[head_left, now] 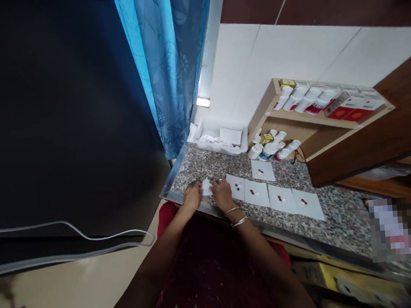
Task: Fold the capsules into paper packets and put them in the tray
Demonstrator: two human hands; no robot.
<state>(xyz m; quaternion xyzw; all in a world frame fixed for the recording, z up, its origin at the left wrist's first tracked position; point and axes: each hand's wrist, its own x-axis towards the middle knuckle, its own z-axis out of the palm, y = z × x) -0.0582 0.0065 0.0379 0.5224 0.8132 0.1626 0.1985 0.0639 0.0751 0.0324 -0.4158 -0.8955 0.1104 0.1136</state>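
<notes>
Both hands rest at the near left end of a speckled granite counter (338,219). My left hand (192,196) and my right hand (222,193) pinch a small white paper (205,187) between them, fingers curled over it. Bangles circle my right wrist. To the right lie several white paper squares, each with a few small pills on it: one beside my right hand (237,187), another further along (257,193), and one at the row's end (307,204).
White pill bottles (272,148) stand under a wooden shelf (331,118) that carries more bottles and red boxes. A white tray (222,141) with papers sits at the counter's back. A blue curtain (165,57) hangs on the left beside a dark panel.
</notes>
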